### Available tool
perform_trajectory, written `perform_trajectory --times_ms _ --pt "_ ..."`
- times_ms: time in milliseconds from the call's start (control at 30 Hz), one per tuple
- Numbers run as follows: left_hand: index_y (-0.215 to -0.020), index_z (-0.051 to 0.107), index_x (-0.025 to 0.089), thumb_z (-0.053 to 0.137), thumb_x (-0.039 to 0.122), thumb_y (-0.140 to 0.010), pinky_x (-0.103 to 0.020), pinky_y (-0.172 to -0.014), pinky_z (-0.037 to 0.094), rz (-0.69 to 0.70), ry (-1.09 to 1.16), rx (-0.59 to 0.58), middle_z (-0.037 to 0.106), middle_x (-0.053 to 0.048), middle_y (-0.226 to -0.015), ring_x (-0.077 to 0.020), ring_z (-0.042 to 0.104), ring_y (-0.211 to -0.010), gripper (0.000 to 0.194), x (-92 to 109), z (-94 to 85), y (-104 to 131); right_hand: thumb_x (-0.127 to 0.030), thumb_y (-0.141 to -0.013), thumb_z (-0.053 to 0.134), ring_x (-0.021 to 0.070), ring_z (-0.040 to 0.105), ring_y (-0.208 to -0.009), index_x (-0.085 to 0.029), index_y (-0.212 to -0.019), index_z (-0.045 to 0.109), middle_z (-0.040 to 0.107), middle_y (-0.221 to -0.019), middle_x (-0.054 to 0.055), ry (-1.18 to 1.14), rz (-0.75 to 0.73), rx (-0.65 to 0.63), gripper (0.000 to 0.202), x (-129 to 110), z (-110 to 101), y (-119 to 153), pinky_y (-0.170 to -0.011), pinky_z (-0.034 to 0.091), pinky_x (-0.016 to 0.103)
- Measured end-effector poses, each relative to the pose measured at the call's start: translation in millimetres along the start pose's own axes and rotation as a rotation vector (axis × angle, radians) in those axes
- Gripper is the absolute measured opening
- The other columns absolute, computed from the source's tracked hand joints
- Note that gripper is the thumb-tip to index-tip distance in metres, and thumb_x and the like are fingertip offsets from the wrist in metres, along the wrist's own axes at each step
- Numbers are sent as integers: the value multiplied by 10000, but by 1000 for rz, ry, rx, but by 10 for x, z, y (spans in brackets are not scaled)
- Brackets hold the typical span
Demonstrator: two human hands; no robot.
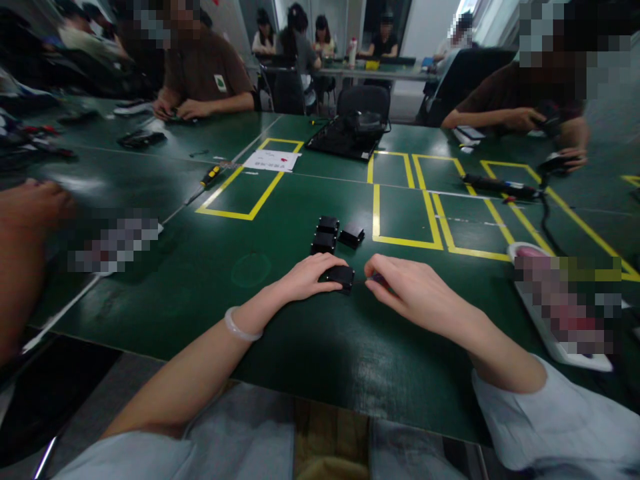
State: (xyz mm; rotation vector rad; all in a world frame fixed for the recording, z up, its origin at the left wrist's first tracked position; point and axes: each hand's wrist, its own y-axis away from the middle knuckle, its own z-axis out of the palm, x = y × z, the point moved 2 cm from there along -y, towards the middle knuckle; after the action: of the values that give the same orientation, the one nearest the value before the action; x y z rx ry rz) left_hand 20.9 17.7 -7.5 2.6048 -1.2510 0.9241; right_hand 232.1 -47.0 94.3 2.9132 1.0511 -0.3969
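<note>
My left hand (313, 275) grips a small black rectangular block (343, 277) on the green table, thumb in front and fingers behind. To its right, my right hand (417, 290) is closed in a pinch around a small dark tool (374, 279). A thin shaft seems to reach from this tool toward the block's right side; whether it touches cannot be made out. Just beyond my left hand, two similar black blocks (325, 241) stand in a row, one behind the other. Another black block (352, 238) lies at an angle beside them.
Yellow tape outlines (407, 241) mark the green table (300, 333). A yellow-black screwdriver (211, 175), a white paper (273, 160), a black tray (345, 140) and a black cylindrical tool (503, 186) lie beyond. A white-edged case (537, 320) lies right; another person's arm (25, 260) is left.
</note>
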Motion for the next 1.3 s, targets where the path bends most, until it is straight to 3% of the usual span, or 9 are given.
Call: perform_trajectory --times_ms 167,500,767,1067,1300 --pt "-1240 523 246 580 436 -898 -348 -948 407 -1 1 -1 590 -49 -1208 -231 539 -1098 395 11 -3 -3 -319 -981 328 167 567 -640 -196 -968 475 611 -747 21 81 67 -53 192 18 37 -19 -565 321 266" --pt "-1240 527 241 574 443 -900 -349 -942 410 -10 2 -8 591 -57 -1202 -237 541 -1093 398 34 -21 -4 -220 -929 384 148 571 -727 -195 -964 458 614 -877 37 15 -18 3 85 0 2 -1 -619 360 260" --pt "-1238 521 244 583 436 -896 -356 -936 410 -14 -8 -10 593 -57 -1195 -241 543 -1079 397 37 -22 -1 -337 -975 330 168 560 -634 -197 -990 476 622 -746 25 93 64 -3 203 27 31 -14 -568 319 276" --pt "-1238 521 242 592 421 -894 -346 -941 405 0 1 -2 591 -51 -1206 -234 537 -1093 394 17 -10 1 -218 -935 369 148 558 -734 -196 -966 466 600 -868 36 31 -7 -2 104 -3 -1 -5 -626 359 262" --pt "-1252 518 245 576 435 -901 -363 -953 402 -15 0 -22 586 -59 -1217 -244 533 -1106 403 27 -12 -1 -271 -957 377 151 554 -745 -194 -941 489 602 -872 41 42 -12 -7 137 -8 -3 -9 -633 358 266"
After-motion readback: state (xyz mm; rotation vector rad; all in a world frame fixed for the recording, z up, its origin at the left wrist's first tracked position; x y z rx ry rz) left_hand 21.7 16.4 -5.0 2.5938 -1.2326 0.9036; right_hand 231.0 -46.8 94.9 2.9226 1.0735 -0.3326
